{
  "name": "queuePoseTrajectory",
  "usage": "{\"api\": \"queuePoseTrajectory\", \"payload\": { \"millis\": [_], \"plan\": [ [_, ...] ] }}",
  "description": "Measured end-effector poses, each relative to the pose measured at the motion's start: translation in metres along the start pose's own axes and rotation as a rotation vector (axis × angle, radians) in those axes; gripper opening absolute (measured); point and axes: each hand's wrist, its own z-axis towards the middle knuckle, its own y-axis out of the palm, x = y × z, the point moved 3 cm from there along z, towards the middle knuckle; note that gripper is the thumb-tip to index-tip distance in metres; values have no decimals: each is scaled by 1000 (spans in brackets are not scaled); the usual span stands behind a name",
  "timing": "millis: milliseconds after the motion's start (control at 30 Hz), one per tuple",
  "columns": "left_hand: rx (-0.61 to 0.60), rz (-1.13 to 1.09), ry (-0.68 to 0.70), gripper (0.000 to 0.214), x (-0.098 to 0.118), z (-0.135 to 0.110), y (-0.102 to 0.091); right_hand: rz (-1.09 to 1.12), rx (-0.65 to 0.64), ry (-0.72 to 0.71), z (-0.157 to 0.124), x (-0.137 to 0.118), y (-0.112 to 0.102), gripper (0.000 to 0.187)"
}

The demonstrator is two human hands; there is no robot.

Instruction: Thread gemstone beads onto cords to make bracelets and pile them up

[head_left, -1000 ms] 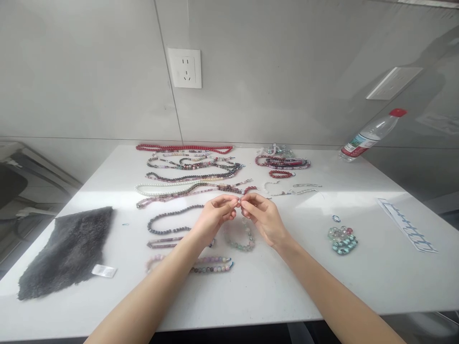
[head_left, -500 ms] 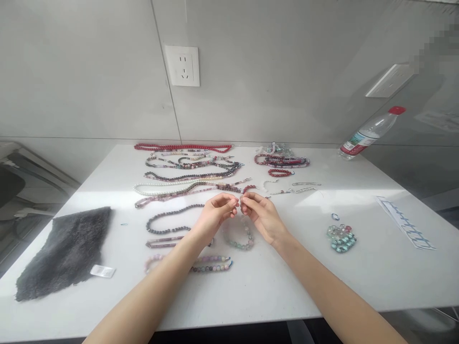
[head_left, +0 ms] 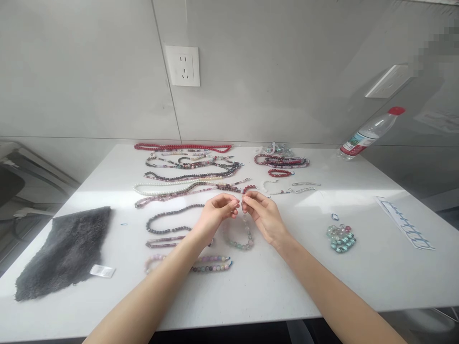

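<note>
My left hand (head_left: 219, 212) and my right hand (head_left: 263, 215) meet fingertip to fingertip above the middle of the table, both pinched closed. From the pinched fingers hangs a loop of pale, see-through green and pink beads, a bead bracelet (head_left: 245, 245); its two ends run up into the fingers, where the details are too small to make out. Left of it lie a dark bead strand (head_left: 158, 230) and a pastel bead strand (head_left: 215, 268), the latter partly hidden by my left forearm. Just beyond my fingers is a short red bead strand (head_left: 250, 188).
Several bead necklaces, including a red one (head_left: 182, 147) and a white one (head_left: 154, 188), lie across the back left. A dark furry cloth (head_left: 66, 253) is at left. To the right are a pile of turquoise beads (head_left: 342, 241), a paper strip (head_left: 405, 223) and a water bottle (head_left: 369, 136).
Almost nothing differs. My right hand's fingertips have shifted very slightly, while the bracelet still hangs between both hands.
</note>
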Motion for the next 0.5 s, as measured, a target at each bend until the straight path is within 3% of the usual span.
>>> {"api": "queuePoseTrajectory", "payload": {
  "millis": [500],
  "plan": [
    [-1,8,-7,25,-1,1,-1,9,-4,11,0,1,-1,21]
  ]
}}
